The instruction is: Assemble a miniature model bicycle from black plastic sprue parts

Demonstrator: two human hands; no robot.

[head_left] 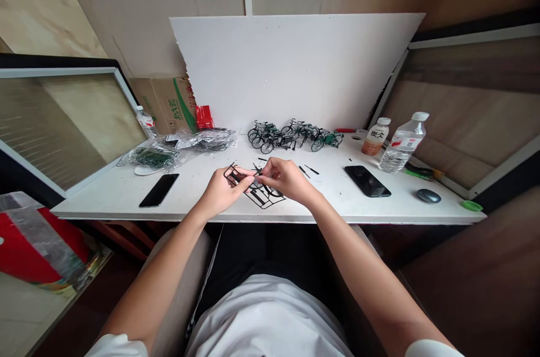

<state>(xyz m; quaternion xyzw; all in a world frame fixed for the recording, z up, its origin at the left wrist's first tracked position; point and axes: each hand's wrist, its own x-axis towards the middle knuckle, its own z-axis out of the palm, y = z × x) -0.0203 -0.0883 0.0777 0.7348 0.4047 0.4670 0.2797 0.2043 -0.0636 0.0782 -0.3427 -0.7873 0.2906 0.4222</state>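
Observation:
My left hand (223, 193) is closed on a black plastic parts frame (230, 172), a thin lattice that sticks up past the fingers. Close against it, my right hand (285, 178) pinches at something small beside the left fingertips; the fingers hide what it is. Under both hands, another stretch of black parts frame (264, 202) shows near the table's front edge. I cannot tell whether it is joined to the held piece. Just behind the hands lie small loose black pieces (311, 169). Farther back stand several small dark green and black model bicycles (270, 136).
Clear bags of parts (158, 156) lie at the back left of the white table (202, 209). A phone (159, 190) is on the left, another phone (367, 181) on the right. Rightward are a drink bottle (375, 136), a water bottle (404, 143) and a mouse (428, 195). A white board (295, 64) rises behind.

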